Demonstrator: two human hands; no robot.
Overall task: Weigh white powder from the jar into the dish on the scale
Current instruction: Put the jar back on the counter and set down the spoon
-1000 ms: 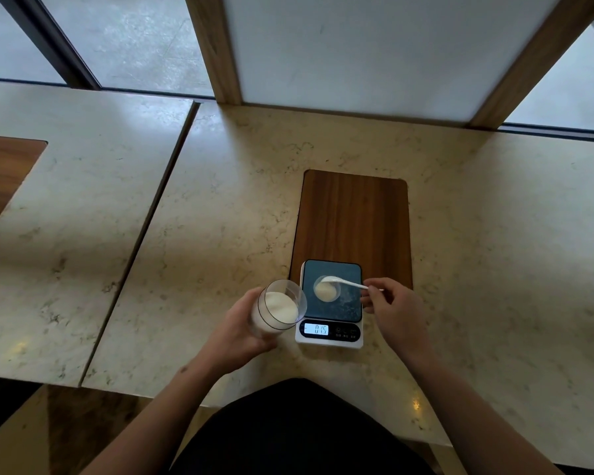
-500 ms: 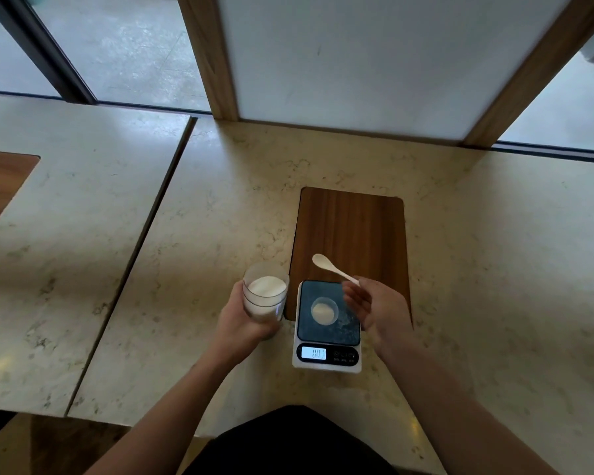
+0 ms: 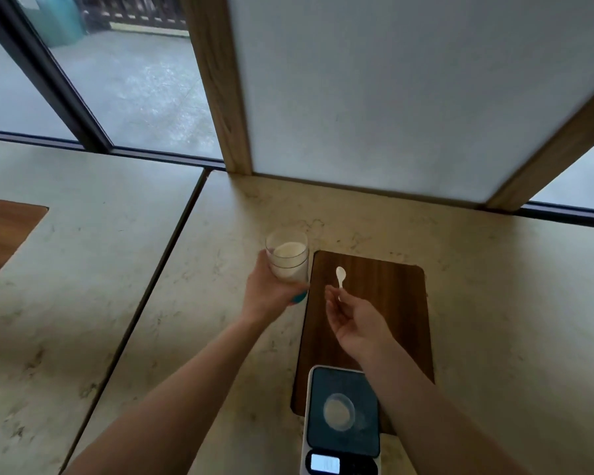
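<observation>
Powder (image 3: 289,250), white, half fills the clear jar (image 3: 287,258), which the left hand (image 3: 270,293) grips around its lower wall, upright, over the counter (image 3: 192,303) just left of the wooden board (image 3: 384,303) set in it. The right hand (image 3: 355,320) pinches the handle of a small white spoon (image 3: 340,276) between fingertips, bowl pointing away, above the board and just beside the jar without touching it. Both hands are well apart from the scale (image 3: 343,423), which sits near the bottom edge, overlapping the board's near end. On its dark platform stands the small clear dish (image 3: 339,412) with a layer of white powder inside. The lit display (image 3: 324,464) is too blurred to read.
</observation>
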